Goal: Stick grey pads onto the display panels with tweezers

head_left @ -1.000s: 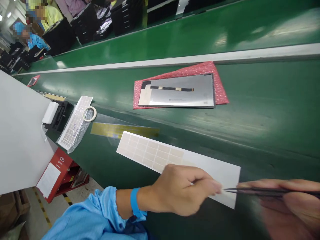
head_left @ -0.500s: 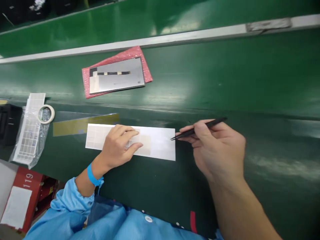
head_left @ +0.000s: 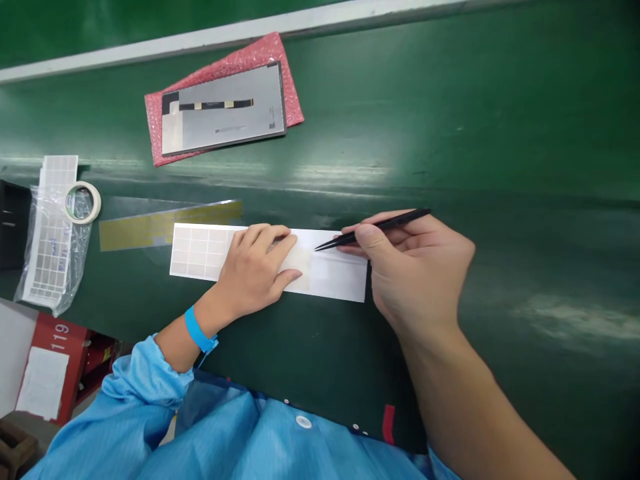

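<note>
Lying under loosely open left hand: label sheet; right hand gripping tweezers, tips over sheet.

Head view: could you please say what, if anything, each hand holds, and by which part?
The right hand holds black tweezers near their middle; the left hand lies on the label sheet, grasping nothing.
</note>
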### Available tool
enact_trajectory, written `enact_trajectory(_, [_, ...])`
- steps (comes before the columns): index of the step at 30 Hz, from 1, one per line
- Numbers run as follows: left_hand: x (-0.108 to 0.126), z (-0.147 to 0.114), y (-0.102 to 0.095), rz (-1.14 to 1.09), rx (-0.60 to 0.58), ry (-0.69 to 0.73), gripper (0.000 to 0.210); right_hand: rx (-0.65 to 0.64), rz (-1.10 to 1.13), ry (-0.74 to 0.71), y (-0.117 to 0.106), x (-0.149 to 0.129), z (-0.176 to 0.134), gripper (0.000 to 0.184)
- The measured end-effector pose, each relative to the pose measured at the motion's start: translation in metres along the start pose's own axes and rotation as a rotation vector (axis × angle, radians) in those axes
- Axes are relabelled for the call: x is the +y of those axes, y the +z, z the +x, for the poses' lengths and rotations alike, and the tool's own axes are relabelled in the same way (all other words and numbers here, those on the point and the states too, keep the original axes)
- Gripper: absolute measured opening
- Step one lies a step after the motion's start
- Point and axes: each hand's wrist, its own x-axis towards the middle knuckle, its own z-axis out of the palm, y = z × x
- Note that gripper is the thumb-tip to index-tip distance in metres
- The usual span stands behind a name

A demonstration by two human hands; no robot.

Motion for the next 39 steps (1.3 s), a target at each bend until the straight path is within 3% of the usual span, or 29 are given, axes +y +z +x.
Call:
enact_trajectory(12, [0.004,0.001,0.0,0.022,-0.038,0.001,0.047,-0.023,-0.115,-0.056,0.001,0.003,0.006,0.025])
enact_trajectory(26, [0.003,0.002,0.001,-0.005,-0.02,0.004,0.049,-0.011,-0.18,0.015,0.006,0.003,0.009,0.023])
enact_trajectory(34, [-0.004,0.001,0.001,-0.014,-0.027,-0.01,0.046,-0.013,-0.025,0.066,0.008,0.005,0.011,0.032])
enact_trajectory(39, [-0.014,-0.001,-0.006,0.016,0.006,0.056,0.045,0.025,0.093,0.104,-0.009,-0.001,0.02,0.045])
